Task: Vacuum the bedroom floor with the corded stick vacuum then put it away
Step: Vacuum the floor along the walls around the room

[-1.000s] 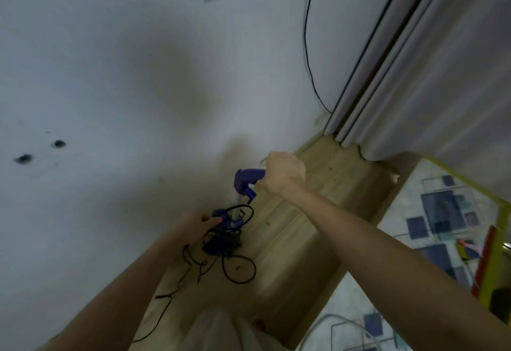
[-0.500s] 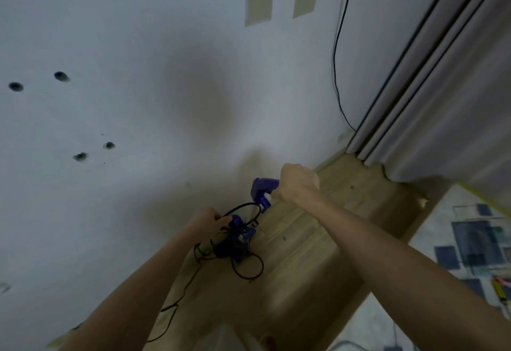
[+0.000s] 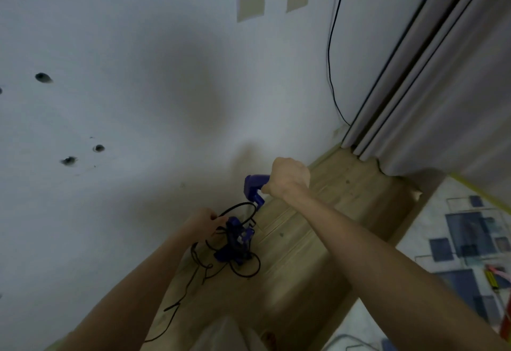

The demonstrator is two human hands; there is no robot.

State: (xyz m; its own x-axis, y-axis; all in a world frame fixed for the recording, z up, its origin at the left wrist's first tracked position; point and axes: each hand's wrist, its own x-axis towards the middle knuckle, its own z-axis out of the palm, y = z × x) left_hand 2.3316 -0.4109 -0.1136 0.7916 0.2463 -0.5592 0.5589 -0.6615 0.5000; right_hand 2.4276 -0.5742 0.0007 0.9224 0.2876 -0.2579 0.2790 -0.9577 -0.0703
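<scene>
Winding the thin black power cord (image 3: 237, 208) appears to be the step in hand. We find the right hand (image 3: 289, 179) fisted round the purple plastic vacuum handle (image 3: 253, 186), the stick vacuum upright near the white wall (image 3: 138, 74). The left hand (image 3: 203, 219) pinches a loop beside the purple body (image 3: 235, 242). We advise even, snug loops, with the slack trailing near-left on the pale wooden floor (image 3: 318, 240) gathered in

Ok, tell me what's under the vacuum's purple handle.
Under the purple handle, gripped by the right hand, sit the vacuum body and looped black cord on wooden floor. The vacuum's base is hidden.
</scene>
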